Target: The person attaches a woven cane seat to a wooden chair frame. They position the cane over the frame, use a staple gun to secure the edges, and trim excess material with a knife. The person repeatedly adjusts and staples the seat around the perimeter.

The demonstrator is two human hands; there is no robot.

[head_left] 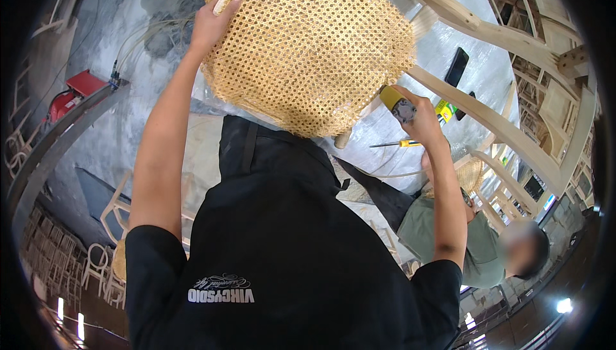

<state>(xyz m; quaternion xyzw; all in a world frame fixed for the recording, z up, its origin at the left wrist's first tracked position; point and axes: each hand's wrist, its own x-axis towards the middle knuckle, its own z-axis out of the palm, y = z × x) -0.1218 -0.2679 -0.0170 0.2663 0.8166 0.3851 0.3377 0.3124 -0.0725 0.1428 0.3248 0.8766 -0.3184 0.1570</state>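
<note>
Your right hand (420,116)'s wrapped snug around a yellow tool (390,98) at the cane panel (308,48)'s lower-right edge, your left hand (215,26)'s gripping its upper-left rim, over a shiny grey tabletop (481,32), pale chairs (96,263) around the room.

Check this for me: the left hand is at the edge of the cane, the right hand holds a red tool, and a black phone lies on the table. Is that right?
Not quite: the tool isn't red. The head view shows it's yellow and grey. The right hand does hold it, the left hand is at the cane's edge, and a black phone lies on the table.
</note>
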